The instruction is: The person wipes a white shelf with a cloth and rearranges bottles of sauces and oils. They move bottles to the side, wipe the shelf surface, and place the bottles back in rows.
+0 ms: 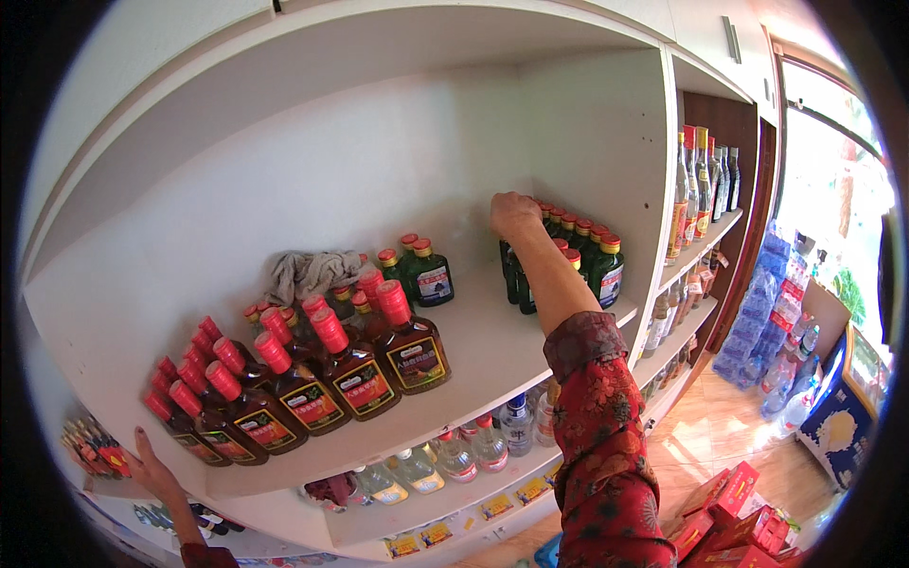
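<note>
On the right of the shelf (490,341), my right hand (516,214) reaches in with curled fingers over the back left of a block of small green glass bottles (609,273) with red caps. My hand and forearm cover some caps, and the fingertips are hidden, so a grip on a bottle cannot be confirmed. My left hand (153,472) is at the lower left by the shelf's side panel, fingers apart and holding nothing. Several brown liquor bottles (366,380) with red tops stand in rows on the left. More green bottles (429,277) stand behind them.
A crumpled grey cloth (312,273) lies on bottles at the back. Clear bottles (454,458) line the shelf below. Tall bottles (703,184) stand in the right-hand bay. Red boxes (728,490) and wrapped bottle packs (756,312) are on the floor.
</note>
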A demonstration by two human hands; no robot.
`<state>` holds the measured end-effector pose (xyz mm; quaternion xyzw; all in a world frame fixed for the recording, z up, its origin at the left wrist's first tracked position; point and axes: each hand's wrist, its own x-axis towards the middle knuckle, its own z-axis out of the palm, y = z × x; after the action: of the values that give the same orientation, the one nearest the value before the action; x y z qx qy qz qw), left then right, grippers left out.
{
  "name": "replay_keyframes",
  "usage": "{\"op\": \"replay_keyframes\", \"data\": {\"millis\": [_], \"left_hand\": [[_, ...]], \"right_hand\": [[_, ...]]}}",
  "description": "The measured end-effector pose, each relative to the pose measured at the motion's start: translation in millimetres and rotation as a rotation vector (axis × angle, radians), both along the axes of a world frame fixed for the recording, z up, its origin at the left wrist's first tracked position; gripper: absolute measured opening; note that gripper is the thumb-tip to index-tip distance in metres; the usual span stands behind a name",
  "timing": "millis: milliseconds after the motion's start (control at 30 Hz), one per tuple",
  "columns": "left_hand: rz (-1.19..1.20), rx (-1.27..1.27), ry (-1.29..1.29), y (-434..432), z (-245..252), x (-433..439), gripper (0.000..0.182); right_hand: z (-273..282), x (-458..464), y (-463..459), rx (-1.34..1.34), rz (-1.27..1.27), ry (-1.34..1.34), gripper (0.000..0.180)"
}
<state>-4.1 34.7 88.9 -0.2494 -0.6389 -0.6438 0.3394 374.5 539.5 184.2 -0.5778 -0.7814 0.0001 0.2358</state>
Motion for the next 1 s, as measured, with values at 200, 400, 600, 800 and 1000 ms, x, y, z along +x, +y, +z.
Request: {"op": "replay_keyframes", "data": {"millis": [200,400,600,800,1000], "left_hand": [[-0.017,0.0,-0.024,1.9,2.5,5.4,0.041],[0.024,-0.011,-0.014,-0.4,1.2,-2.8,0.041],[-0.028,0.004,-0.037,-2.4,-1.9,-11.1,0.041],[-0.034,0.007,-0.042,-3.1,-3.9,-16.1,0.042],[-0.038,0.03,-0.051,-2.2,-3.7,-7.7,0.043]], "right_hand": [[3.4,-6.2,-10.8,0.073,0.243,-0.145,0.028],[-5.5,-21.4,-50.1,0.125,0.471,-0.132,0.03],[-12.5,-48.2,-72.0,0.17,0.676,0.01,0.034],[-24.5,-83.4,-70.1,0.261,0.714,0.039,0.033],[-31.7,-78.7,-59.3,0.298,0.783,0.042,0.029]]}}
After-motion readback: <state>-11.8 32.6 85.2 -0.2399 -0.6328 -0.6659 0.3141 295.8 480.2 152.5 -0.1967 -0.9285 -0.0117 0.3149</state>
